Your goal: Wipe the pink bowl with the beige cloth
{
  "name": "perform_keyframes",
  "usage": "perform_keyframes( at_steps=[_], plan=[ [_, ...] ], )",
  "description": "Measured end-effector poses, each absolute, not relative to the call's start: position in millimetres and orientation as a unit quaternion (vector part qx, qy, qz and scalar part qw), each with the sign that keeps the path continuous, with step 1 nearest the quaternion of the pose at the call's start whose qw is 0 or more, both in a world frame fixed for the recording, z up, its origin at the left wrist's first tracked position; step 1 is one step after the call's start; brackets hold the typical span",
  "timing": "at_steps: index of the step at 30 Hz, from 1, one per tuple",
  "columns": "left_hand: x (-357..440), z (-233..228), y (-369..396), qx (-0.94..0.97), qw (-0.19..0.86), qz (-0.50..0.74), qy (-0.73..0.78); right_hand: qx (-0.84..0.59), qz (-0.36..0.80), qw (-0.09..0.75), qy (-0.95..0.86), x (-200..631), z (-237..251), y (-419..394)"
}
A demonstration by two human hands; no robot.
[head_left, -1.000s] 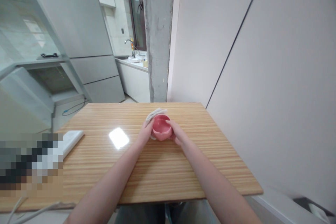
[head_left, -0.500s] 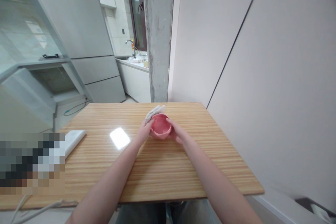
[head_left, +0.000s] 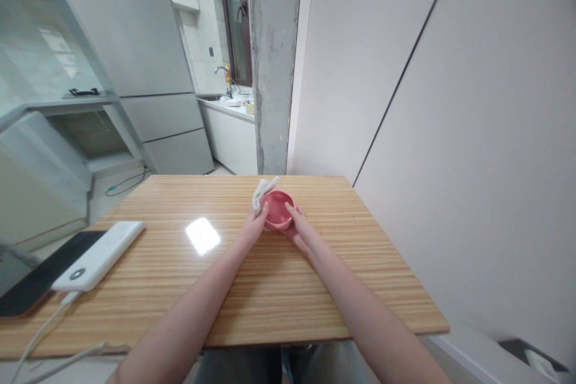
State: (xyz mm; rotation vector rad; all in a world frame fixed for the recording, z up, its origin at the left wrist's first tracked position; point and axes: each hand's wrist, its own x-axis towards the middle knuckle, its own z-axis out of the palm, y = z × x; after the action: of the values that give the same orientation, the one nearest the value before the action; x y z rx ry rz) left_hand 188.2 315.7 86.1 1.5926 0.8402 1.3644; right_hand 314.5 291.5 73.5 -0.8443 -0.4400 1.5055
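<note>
Between my two hands is a small pink bowl (head_left: 279, 211), tilted so that its inside faces me. My left hand (head_left: 258, 223) grips the bowl's left side, its thumb over the rim. A crumpled white cloth (head_left: 261, 193) sticks out past that hand, against the bowl's far left side; the left fingers are mostly hidden behind it. On the other side my right hand (head_left: 297, 227) is closed on the bowl, thumb inside the rim and fingers underneath.
The bowl is over a wood-grain table (head_left: 315, 306). At its left lie a white power bank (head_left: 101, 255) with a cable (head_left: 47, 324) and a dark phone-like slab (head_left: 42, 279). A pale wall (head_left: 405, 150) runs along the right; a fridge (head_left: 135, 30) stands beyond.
The bowl has turned a little in my hands and shifted slightly up and right. The cloth has moved round toward the bowl's left side. Both hands keep hold.
</note>
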Motion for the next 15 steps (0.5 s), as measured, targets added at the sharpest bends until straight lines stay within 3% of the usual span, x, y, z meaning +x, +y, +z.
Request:
perform_keyframes(
  at_steps=[5, 15],
  plan=[
    [179.5, 91.0, 322.1, 0.589, 0.477, 0.562, 0.330, -0.410, 0.713, 0.522, -0.226, 312.8, 74.8, 286.2],
    [187.0, 90.6, 314.7, 0.621, 0.510, 0.506, 0.313, -0.448, 0.639, 0.587, -0.215, 318.4, 69.6, 294.7]
  ],
)
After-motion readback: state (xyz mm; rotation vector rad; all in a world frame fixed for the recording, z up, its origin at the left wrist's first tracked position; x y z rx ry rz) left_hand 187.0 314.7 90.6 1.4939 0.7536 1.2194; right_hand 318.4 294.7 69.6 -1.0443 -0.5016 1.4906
